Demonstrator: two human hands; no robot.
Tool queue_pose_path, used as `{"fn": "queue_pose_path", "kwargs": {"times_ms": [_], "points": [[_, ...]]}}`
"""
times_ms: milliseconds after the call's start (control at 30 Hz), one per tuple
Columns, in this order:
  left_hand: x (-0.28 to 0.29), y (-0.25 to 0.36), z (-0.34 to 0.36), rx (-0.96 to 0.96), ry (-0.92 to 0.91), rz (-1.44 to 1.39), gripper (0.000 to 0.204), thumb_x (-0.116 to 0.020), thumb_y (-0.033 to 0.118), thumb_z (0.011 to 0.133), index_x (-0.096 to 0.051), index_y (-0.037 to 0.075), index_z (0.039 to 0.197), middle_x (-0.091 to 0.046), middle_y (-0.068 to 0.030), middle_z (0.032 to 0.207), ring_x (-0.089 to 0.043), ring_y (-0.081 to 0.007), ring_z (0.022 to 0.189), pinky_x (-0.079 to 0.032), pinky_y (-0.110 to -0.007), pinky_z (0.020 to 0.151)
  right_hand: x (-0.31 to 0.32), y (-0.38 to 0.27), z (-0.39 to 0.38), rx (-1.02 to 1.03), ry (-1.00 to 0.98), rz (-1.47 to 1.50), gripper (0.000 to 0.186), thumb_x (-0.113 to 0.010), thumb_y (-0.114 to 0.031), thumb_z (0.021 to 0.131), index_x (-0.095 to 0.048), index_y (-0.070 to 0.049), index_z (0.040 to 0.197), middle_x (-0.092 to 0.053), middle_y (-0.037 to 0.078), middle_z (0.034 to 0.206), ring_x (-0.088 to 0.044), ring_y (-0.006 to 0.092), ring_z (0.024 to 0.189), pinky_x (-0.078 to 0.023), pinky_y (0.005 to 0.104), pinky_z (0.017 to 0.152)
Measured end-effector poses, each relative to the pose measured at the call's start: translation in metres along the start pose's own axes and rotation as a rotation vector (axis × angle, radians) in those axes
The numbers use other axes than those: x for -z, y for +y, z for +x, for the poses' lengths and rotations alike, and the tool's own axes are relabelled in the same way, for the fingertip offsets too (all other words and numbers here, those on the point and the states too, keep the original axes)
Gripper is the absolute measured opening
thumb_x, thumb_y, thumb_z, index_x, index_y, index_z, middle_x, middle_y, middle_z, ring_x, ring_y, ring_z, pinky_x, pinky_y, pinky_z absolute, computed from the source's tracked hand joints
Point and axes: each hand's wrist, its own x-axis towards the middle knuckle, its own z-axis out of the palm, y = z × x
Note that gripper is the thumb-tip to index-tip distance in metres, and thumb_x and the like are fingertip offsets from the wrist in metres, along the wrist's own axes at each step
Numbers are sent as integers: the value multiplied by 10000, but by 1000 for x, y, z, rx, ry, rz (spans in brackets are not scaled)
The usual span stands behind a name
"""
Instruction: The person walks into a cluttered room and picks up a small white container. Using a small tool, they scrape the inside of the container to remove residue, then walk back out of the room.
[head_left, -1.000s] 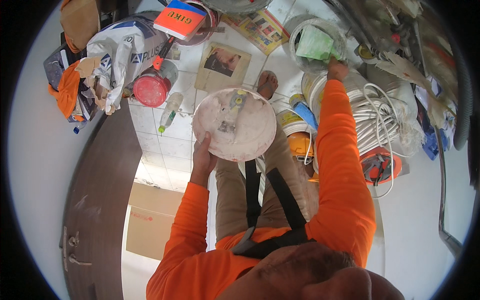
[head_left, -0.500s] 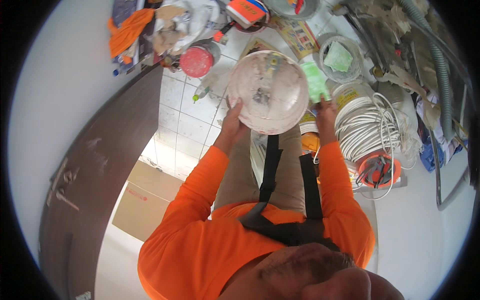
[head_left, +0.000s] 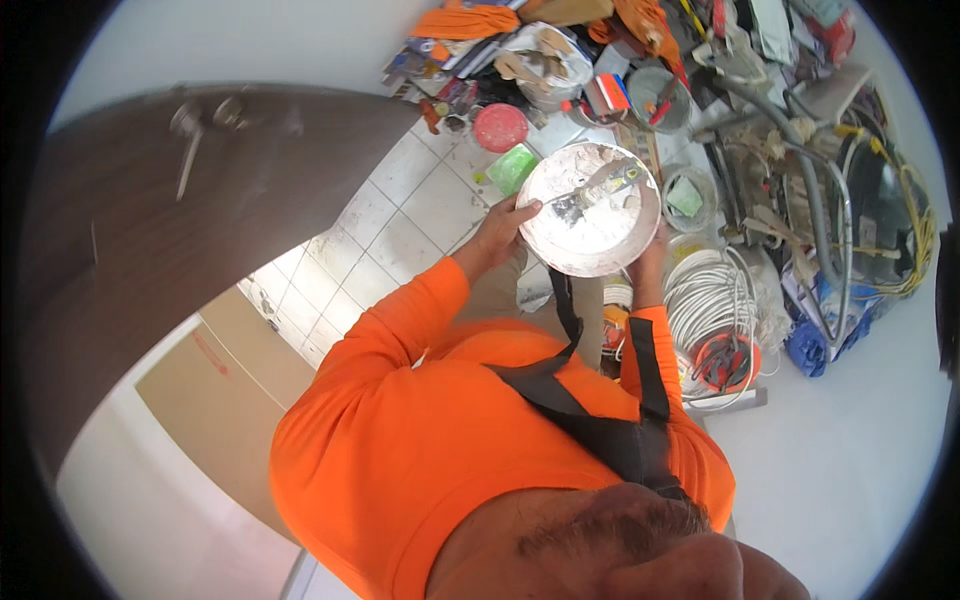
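Observation:
My left hand [head_left: 508, 225] grips the left rim of a round white, plaster-smeared container [head_left: 570, 240], thumb on top. A scraper-like tool with a yellow detail [head_left: 612, 182] lies inside it. My right hand [head_left: 648, 255] is at the container's right side, its fingers mostly hidden behind it. A flat green piece [head_left: 512, 168] shows just beyond the container's upper left edge; I cannot tell whether it is held. Another pale green piece [head_left: 686, 197] sits in a grey bucket [head_left: 708, 190] to the right.
Dark wooden door [head_left: 140, 220] at left, over a cardboard sheet [head_left: 200, 420]. Tiled floor [head_left: 390, 230], red lid [head_left: 500, 127], piled bags and cloths [head_left: 540, 65] ahead. At right, white cable coils [head_left: 705, 315], orange helmet-like bowl [head_left: 728, 360], hoses and gear [head_left: 820, 220].
The view has swung toward the door. My right hand came from the grey bucket with a green piece to the container's side; that piece now shows at the container's far left.

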Motion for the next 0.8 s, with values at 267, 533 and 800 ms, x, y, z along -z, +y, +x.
{"fn": "queue_pose_path", "kwargs": {"times_ms": [267, 533, 800], "points": [[72, 21, -79, -352, 123, -118, 478, -649, 131, 977, -515, -48, 1400, -635, -121, 1280, -624, -187, 1126, -500, -316, 973, -216, -174, -70, 1107, -632, -1253, 455, -709, -108, 836, -634, -71, 1283, -639, 120, 1294, -518, 366, 1276, -367, 502, 1097], [98, -9, -163, -510, 396, -81, 490, -678, 223, 976, -541, -36, 1369, -672, -100, 1183, -662, -169, 1009, -530, -305, 853, -282, -93, -96, 1337, -1070, -1465, 312, -555, -128, 882, -706, -120, 1154, -619, 125, 1192, -468, 358, 1313, -265, 578, 1174], [135, -91, -212, -642, 541, -600, 551, -513, 324, 1054, -367, 40, 1502, -538, -121, 1442, -555, -288, 1277, -446, -453, 1088, -283, -86, -165, 932, -1444, -1481, 341, -666, -208, 866, -665, -81, 1183, -666, 108, 1044, -639, 308, 1051, -497, 435, 897]]}}
